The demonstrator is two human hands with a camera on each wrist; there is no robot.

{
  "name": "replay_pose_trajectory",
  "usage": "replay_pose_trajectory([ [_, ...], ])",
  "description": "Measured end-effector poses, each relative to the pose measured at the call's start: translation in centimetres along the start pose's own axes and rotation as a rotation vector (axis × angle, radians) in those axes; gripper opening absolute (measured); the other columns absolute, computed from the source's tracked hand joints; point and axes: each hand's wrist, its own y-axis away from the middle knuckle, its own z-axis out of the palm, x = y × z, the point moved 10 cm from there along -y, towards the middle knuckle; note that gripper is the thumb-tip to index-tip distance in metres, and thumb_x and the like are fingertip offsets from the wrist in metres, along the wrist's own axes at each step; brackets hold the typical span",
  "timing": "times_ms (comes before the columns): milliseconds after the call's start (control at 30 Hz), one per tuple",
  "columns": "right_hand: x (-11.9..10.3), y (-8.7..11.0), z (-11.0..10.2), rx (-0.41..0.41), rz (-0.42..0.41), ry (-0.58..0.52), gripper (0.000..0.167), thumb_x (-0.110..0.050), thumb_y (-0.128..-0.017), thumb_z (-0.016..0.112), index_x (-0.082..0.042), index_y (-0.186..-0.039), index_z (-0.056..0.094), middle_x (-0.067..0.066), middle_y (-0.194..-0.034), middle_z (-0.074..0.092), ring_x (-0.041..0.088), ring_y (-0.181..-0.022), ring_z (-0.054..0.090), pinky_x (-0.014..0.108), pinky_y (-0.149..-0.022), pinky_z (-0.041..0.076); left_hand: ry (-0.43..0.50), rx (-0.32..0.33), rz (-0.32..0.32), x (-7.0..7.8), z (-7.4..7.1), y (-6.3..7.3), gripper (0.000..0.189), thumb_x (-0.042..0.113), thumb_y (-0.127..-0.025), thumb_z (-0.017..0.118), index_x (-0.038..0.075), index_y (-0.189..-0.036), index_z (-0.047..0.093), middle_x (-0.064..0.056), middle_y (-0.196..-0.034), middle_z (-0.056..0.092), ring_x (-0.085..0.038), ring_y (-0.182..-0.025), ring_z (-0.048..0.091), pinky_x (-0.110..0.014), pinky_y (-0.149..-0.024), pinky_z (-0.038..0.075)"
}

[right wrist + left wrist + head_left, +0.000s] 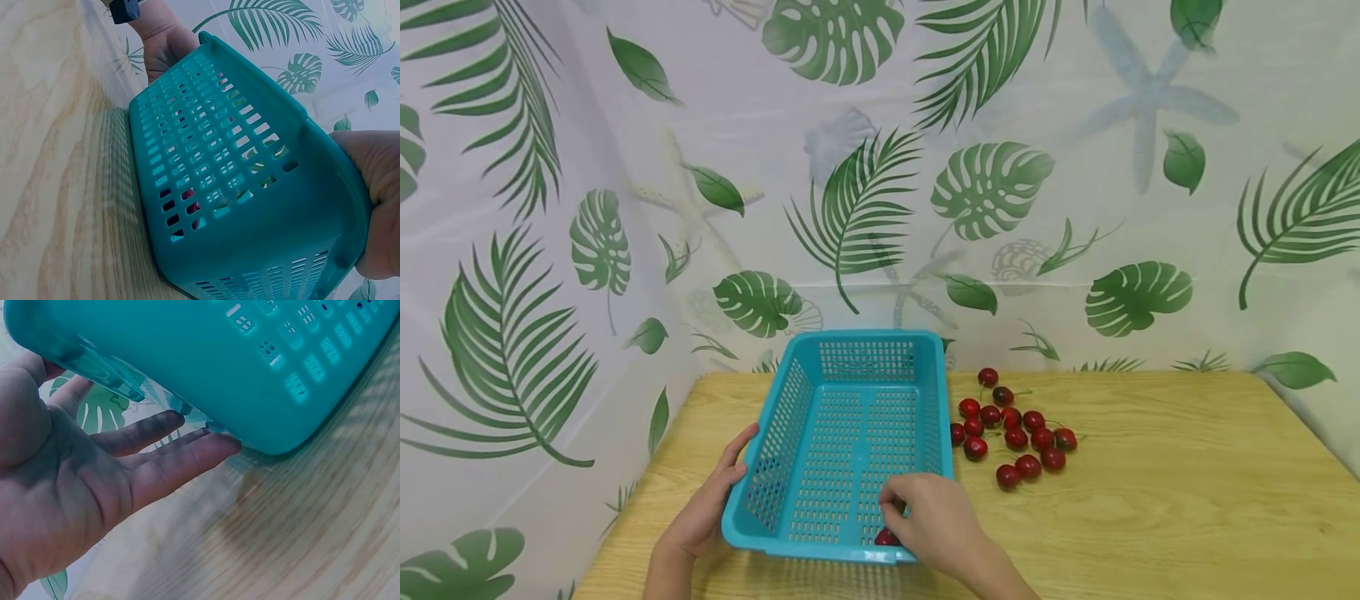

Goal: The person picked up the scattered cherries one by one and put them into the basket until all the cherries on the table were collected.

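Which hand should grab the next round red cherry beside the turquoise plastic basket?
Right hand, probably: it's over the basket near its right side, and loose cherries lie beyond that side. The left hand is at the left side.

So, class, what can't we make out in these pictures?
- Head view: how many cherries are in the basket; the right hand blocks a corner.
- Right wrist view: whether the right hand holds anything, hidden by the basket.
- Head view: left forearm, cut off by the bottom edge.
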Motion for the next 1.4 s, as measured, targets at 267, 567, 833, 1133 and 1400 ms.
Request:
replay_pose_trajectory([
  [267,0.0,0.0,-0.2,0.022,-0.008,-0.020,0.010,-0.012,-0.087,0.070,-0.018,-0.080,0.072,-0.016,-0.069,0.063,-0.004,-0.062,0.051,0.020,-0.056,0.043,0.006,-0.025,0.008,0.1,0.1,-0.1,0.058,0.035,-0.109,0.024,0.025,-0.159,-0.001,-0.026,-0.159,0.003,-0.037,-0.123,0.043,-0.042,-0.090,0.048],
  [567,0.1,0.1,-0.6,0.051,0.001,-0.032,0.014,-0.010,-0.089,0.066,-0.019,-0.079,0.070,-0.015,-0.069,0.062,-0.004,-0.060,0.047,0.020,-0.055,0.041,0.009,-0.013,0.010,0.3,0.2,-0.1,0.058,0.034,-0.108,0.025,0.026,-0.159,0.000,-0.027,-0.158,0.005,-0.039,-0.122,0.045,-0.043,-0.089,0.049],
  [833,0.2,0.2,-0.7,0.079,0.013,-0.071,0.014,-0.007,-0.091,0.063,-0.016,-0.082,0.069,-0.012,-0.070,0.060,-0.002,-0.058,0.044,0.020,-0.053,0.040,0.008,0.008,0.003,0.1,0.0,0.0,0.058,0.034,-0.108,0.026,0.026,-0.159,0.001,-0.026,-0.159,0.005,-0.040,-0.124,0.044,-0.043,-0.090,0.048],
  [1133,0.3,0.3,-0.8,0.093,0.011,-0.099,0.014,-0.005,-0.090,0.063,-0.016,-0.082,0.068,-0.012,-0.069,0.059,-0.002,-0.057,0.043,0.020,-0.054,0.041,0.004,0.041,0.005,-0.1,-0.2,0.0,0.056,0.033,-0.107,0.027,0.027,-0.159,0.005,-0.024,-0.160,0.007,-0.042,-0.127,0.040,-0.042,-0.091,0.047],
  [1400,0.7,0.5,-1.7,0.117,-0.004,-0.298,0.009,-0.005,-0.093,0.064,-0.011,-0.091,0.071,-0.010,-0.075,0.061,-0.001,-0.063,0.048,0.021,-0.058,0.047,0.003,0.022,0.003,0.0,-0.1,0.0,0.057,0.033,-0.107,0.026,0.026,-0.159,0.003,-0.025,-0.160,0.005,-0.042,-0.126,0.041,-0.043,-0.090,0.048],
])
